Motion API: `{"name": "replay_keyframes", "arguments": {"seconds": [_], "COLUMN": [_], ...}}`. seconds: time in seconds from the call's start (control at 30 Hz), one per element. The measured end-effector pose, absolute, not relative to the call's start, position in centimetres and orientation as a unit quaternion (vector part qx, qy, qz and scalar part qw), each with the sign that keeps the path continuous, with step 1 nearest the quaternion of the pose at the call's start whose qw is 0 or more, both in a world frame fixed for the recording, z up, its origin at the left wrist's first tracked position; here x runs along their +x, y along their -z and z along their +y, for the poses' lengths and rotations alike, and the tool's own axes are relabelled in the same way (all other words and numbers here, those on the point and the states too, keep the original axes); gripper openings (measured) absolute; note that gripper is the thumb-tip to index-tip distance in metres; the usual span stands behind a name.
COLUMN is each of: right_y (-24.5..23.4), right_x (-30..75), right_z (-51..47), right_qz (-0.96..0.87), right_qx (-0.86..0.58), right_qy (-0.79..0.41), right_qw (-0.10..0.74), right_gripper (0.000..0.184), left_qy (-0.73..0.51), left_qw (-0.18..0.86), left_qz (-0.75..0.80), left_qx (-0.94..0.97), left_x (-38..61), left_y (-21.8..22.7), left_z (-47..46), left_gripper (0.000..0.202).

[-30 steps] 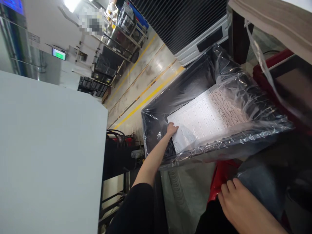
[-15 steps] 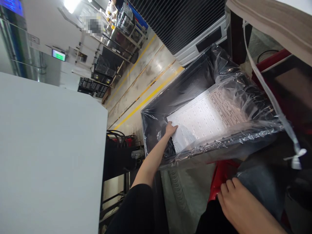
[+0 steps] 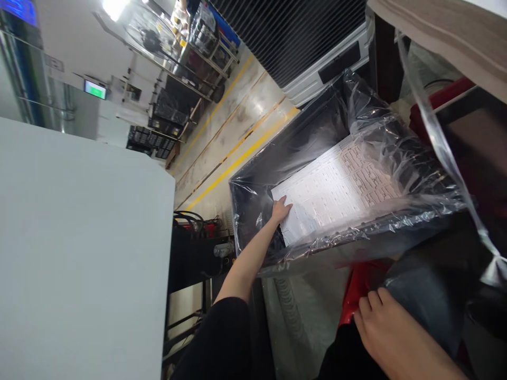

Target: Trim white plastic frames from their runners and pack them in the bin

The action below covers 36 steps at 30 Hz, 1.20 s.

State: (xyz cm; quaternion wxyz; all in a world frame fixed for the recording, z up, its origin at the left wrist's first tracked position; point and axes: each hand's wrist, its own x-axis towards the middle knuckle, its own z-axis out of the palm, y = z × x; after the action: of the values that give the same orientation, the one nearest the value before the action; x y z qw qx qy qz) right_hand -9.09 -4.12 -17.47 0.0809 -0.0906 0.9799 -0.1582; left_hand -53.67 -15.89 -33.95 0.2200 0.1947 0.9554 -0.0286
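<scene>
Partly hazy under clear plastic (image 3: 412,153), the pale patterned sheet (image 3: 330,184).

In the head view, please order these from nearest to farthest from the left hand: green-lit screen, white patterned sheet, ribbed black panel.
1. White patterned sheet: at the left hand.
2. Ribbed black panel: beyond, top centre.
3. Green-lit screen: far background, upper left.

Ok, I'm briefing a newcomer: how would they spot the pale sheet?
Find the black bin lined with clear plastic. Inside, the left hand is at one end of the pale sheet, whose line-patterned face contrasts with the glossy plastic.
</scene>
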Motion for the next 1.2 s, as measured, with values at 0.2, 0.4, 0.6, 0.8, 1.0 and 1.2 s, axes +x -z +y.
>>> {"name": "replay_keyframes", "arguments": {"seconds": [0.2,0.4,0.6,0.8,1.0,1.2], "right_y": [16.7,15.7,15.7,15.5,15.8,16.3], "right_x": [-9.4,-9.6,-9.6,-9.6,-9.4,-9.2], "right_z": [-3.1,-2.4,-2.4,-2.4,-2.6,-2.8], "right_qz": [0.982,0.982,0.98,0.982,0.982,0.984], "right_qx": [-0.085,-0.099,-0.102,-0.096,-0.098,-0.089], "right_qy": [0.16,0.153,0.162,0.147,0.149,0.153], "right_qw": [0.058,0.056,0.06,0.074,0.054,0.033], "right_gripper": [0.004,0.002,0.002,0.004,0.001,0.006], "left_qy": [0.037,0.04,0.038,0.036,0.037,0.035], "left_qw": [0.222,0.221,0.218,0.213,0.207,0.204], "left_qz": [0.955,0.955,0.957,0.956,0.956,0.958], "left_qx": [0.195,0.194,0.189,0.197,0.202,0.196], "left_x": [-53.7,-53.6,-53.7,-53.5,-53.3,-53.1], "left_y": [34.0,33.9,34.0,33.9,33.6,33.4], "left_z": [-15.6,-15.6,-15.6,-15.5,-15.5,-15.6], "left_gripper": [0.045,0.046,0.046,0.044,0.044,0.044]}}
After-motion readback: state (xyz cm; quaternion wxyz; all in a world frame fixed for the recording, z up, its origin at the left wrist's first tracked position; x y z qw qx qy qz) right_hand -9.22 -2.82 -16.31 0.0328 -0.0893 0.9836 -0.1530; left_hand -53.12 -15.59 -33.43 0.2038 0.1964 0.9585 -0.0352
